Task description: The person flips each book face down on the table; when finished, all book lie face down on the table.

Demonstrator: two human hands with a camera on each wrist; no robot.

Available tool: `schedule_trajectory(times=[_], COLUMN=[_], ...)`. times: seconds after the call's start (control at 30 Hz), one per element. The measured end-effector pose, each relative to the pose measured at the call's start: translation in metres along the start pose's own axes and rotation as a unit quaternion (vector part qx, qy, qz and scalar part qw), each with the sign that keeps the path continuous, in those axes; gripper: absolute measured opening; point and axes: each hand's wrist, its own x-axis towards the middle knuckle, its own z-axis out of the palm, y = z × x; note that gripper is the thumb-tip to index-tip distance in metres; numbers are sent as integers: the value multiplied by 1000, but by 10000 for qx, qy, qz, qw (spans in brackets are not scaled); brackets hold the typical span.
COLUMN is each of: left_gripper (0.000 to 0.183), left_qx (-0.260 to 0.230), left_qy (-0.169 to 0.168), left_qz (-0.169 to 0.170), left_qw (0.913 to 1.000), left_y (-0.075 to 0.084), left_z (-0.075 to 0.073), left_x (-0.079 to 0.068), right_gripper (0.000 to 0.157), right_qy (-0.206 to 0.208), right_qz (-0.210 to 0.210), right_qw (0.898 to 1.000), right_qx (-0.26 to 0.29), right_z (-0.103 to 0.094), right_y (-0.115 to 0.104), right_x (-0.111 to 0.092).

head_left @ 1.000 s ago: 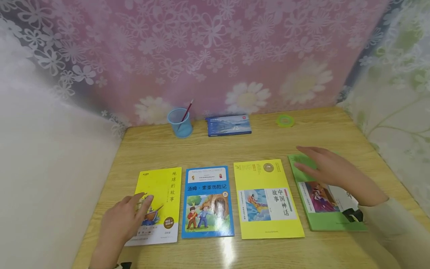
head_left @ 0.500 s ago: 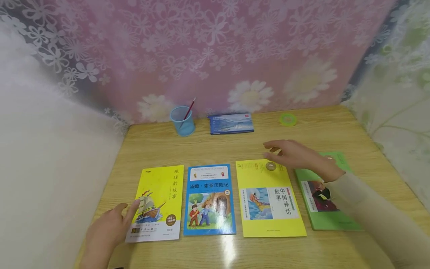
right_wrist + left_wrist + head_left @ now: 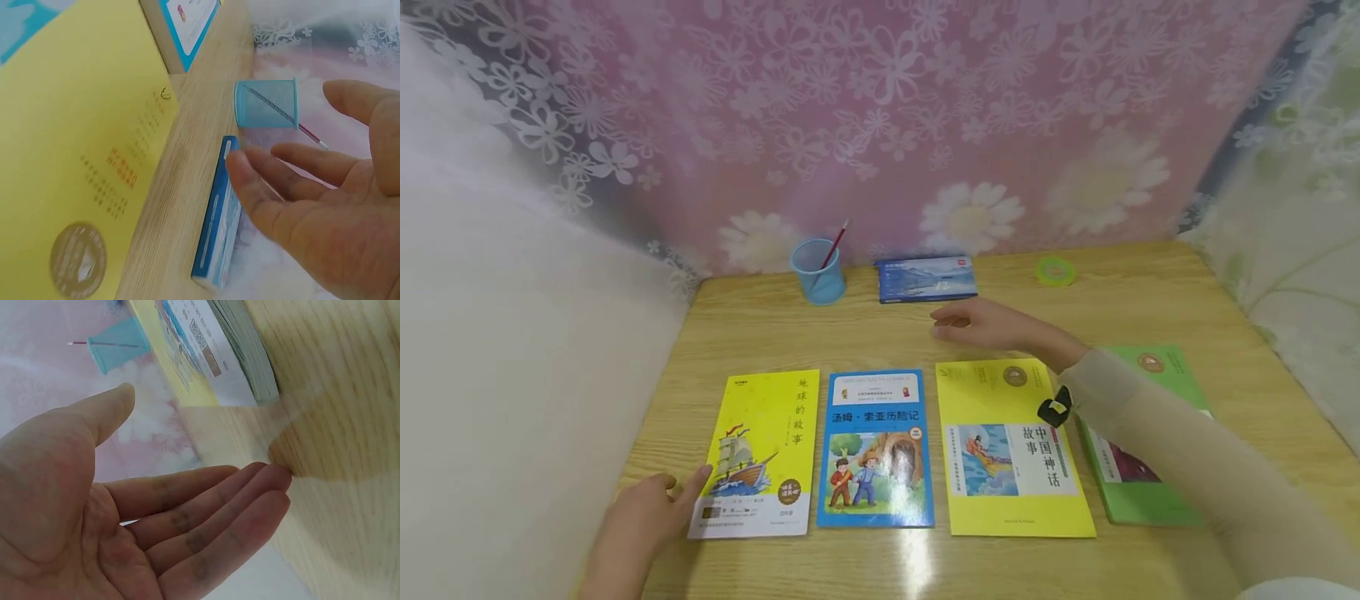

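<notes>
Yellow/wht bk [image 3: 765,452] w/ ship pic [image 3: 742,473]

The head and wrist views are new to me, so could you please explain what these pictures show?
There is no machine: the left grip and right grip are a person's bare hands. A head-worn camera takes the wide picture; one on each wrist takes the close ones. On the wooden desk lie a yellow-and-white ship book, a blue Tom Sawyer book, a yellow Chinese mythology book and a green book partly hidden by the right sleeve. Behind them are a mesh pencil cup with a red pencil, a flat blue box and a round green item. Neither grip holds anything.
</notes>
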Motion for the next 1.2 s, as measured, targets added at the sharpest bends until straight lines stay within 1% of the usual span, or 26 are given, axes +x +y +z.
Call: schedule_trajectory(times=[0.17, 0.27, 0.4, 0.5, 0.6, 0.67, 0.77, 0.87, 0.97, 1.0, 1.13, 1.2], left_gripper=[98, 98, 95, 94, 87, 83, 83, 85, 81, 79, 77, 74], left_qx=[-172, -220, -217, -268, -400, -474, -500, -484, -535, -561, -645, -665], left_qy=[-107, -153, -195, -201, -186, -201, -238, -280, -265, -275, -301, -324], left_qz=[-204, -264, -230, -190, -157, -150, -162, -204, -250, -275, -329, -356], left_qw=[9996, 9993, 9993, 9993, 9989, 9986, 9983, 9982, 9979, 9977, 9969, 9966], left_y=[-4, -6, -7, -7, -4, -3, -2, -1, 0, 0, 0, 0], left_z=[2, 2, 2, 2, 3, 4, 5, 6, 6, 6, 7, 8], left_x=[0, 1, 1, 0, -2, -3, -5, -6, -7, -7, -8, -9], right_gripper=[63, 66, 68, 66, 63, 61, 60, 56, 38, 36, 44, 41], right_qy=[-167, -378, -621, -711, -816, -875, -961, -965, -1054, -1093, -1233, -1193], right_qz=[11, 196, 452, 484, 481, 565, 693, 771, 696, 651, 535, 603], right_qw=[9998, 9979, 9893, 9832, 9785, 9744, 9694, 9658, 9631, 9629, 9608, 9613], right_qx=[73, 486, 1241, 1609, 1832, 1993, 2150, 2279, 2377, 2382, 2424, 2410], right_z=[3, 6, 11, 17, 25, 31, 40, 46, 52, 54, 61, 66], right_y=[-9, -16, -23, -27, -30, -33, -40, -48, -57, -59, -66, -69], right_x=[24, 36, 53, 64, 75, 82, 91, 99, 108, 111, 121, 125])
